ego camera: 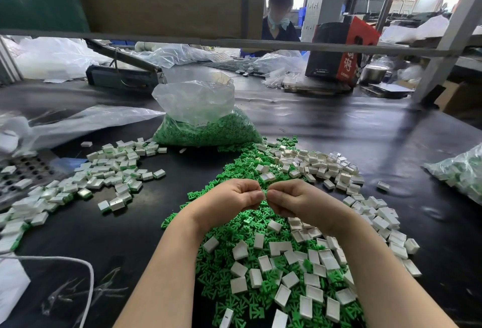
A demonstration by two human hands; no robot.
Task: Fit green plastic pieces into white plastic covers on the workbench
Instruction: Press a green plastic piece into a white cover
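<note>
Head view has us looking down at our own two hands, knuckles up and fingertips nearly touching, above the heap. Our left hand (232, 198) is curled in with thumb against fingers, and our right hand (292, 198) is curled the same way; a sliver of green shows between the fingertips, but it's too small for us to say which hand has it or what exactly is pinched. Right under our wrists sits the big loose pile of small green forked plastic pieces (227, 262), with small white rectangular plastic covers (264, 262) scattered on top and trailing off to the right. Further left there's a separate spread of white covers with green already in them (114, 173). Behind the pile stands a clear plastic bag full of green pieces (206, 124). Everything's on the black workbench surface (339, 124), and another person (279, 14) sits at the far side.
</note>
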